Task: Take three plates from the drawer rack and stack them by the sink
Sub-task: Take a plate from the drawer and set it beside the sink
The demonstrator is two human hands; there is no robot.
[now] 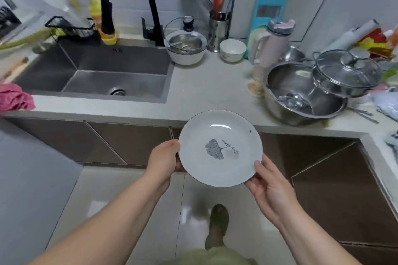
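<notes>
I hold a white plate (220, 148) with a grey leaf print and a thin dark rim, face up, in front of the counter's edge. My left hand (164, 162) grips its left rim and my right hand (266, 183) grips its lower right rim. The steel sink (94, 73) lies to the upper left, under a black faucet (127, 0). A bare patch of pale countertop (206, 90) lies just right of the sink, beyond the plate. No drawer rack and no other plates are in view.
Right of the bare patch stand a large steel bowl (301, 92), a lidded pot (346, 73), a pink bottle (273, 45), a small white bowl (232, 50) and a lidded white bowl (186, 43). A pink cloth (15, 97) lies at the left. Closed brown cabinet doors (103, 142) run below.
</notes>
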